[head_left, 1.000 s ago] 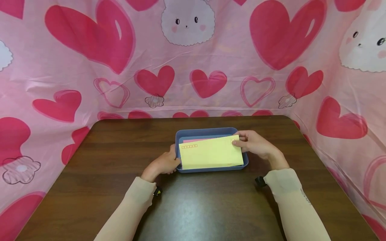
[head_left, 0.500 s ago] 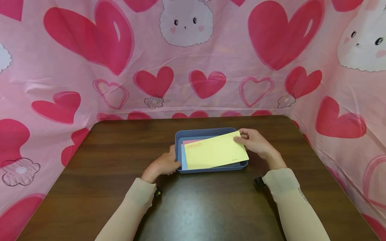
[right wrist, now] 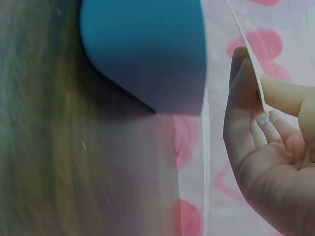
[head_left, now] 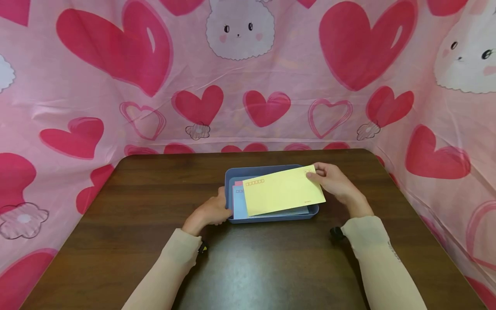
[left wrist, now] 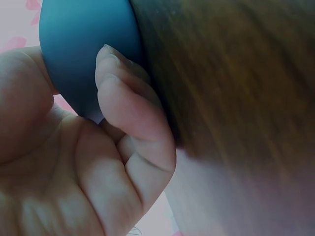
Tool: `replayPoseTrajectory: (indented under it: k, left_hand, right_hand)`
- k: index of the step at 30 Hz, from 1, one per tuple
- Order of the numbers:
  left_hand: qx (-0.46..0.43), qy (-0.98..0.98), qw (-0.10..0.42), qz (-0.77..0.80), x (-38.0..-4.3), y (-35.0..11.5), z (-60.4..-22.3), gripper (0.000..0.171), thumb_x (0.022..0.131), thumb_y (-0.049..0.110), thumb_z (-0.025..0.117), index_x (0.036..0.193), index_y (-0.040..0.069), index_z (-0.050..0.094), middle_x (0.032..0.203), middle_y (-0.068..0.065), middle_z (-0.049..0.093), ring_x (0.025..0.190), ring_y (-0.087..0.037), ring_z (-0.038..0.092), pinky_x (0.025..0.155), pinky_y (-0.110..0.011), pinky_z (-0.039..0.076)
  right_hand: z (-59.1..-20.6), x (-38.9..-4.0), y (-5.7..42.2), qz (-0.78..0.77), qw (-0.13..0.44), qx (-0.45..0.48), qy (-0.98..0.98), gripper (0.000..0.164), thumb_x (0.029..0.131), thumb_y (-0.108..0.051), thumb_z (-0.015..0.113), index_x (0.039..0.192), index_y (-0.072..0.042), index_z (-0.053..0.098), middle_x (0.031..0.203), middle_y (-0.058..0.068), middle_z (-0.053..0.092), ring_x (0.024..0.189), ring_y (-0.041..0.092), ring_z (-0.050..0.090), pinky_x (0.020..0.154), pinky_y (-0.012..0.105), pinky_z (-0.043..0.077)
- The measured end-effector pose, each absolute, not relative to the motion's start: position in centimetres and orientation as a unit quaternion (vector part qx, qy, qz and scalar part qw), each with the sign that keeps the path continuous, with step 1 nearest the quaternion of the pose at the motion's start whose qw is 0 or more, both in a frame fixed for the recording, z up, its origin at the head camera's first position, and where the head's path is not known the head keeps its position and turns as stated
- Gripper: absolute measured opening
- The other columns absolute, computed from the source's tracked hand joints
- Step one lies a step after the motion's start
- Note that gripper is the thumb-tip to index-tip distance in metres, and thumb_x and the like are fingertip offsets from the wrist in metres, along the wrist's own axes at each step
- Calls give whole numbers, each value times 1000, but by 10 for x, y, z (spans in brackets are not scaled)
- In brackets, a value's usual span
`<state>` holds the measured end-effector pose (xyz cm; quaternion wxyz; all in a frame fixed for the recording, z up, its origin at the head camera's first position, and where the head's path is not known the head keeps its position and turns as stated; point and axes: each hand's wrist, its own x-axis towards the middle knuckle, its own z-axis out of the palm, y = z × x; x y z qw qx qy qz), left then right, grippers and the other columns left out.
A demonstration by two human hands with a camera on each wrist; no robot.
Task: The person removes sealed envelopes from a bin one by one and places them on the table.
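Your left hand [head_left: 209,210] grips the left end of the blue tray [head_left: 276,220] on the brown surface [head_left: 155,189]. Inside, a bit of pink paper [head_left: 238,183] shows behind a light blue envelope [head_left: 239,206]; it is mostly hidden, so it may be another envelope. Over the tray, the yellow envelope [head_left: 284,191] tilts up to the right. Your right hand [head_left: 336,183] pinches it near its top right corner, thumb in front.
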<state>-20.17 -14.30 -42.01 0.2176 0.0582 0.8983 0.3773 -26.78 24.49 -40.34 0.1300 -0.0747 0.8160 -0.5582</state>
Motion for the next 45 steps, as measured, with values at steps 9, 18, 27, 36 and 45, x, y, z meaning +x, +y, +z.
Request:
replayPoseTrajectory:
  k: [9,18,27,36,45]
  left_hand:
    - [60,898,208,384,-201,-143,-422,90,101,29,70,162,1,10,83,-16,58,62,-25,55,57,-34,47]
    - [70,897,208,384,-201,-144,-421,88,101,27,70,160,-1,11,84,-16,57,62,-25,54,57,-34,47]
    - [54,897,212,384,-200,-142,-420,87,102,25,69,162,2,11,88,-17,58,66,-27,57,60,-35,48]
    - [57,897,215,381,-201,-143,-421,86,102,23,69,161,3,10,90,-17,58,70,-28,59,63,-35,49]
    - [67,895,213,386,-201,-146,-420,86,102,24,70,161,2,11,90,-17,58,69,-29,59,62,-36,49]
  right_hand:
    - [-387,-281,286,-537,103,-49,835,45,110,-25,60,140,7,49,101,8,69,81,15,70,74,30,61]
    - [-385,-299,330,-424,59,-73,901,35,109,-26,63,124,5,56,80,-1,60,69,12,59,64,26,50]
    - [-396,-313,372,-486,92,-46,868,45,112,-33,55,136,5,48,88,-9,68,77,9,67,72,28,58]
    - [-386,-322,402,-455,75,-3,887,53,112,-37,53,138,8,42,89,-13,59,82,5,57,73,23,53]
    - [-390,-327,413,-422,47,13,905,49,112,-30,52,135,13,44,89,-9,59,74,2,59,68,22,54]
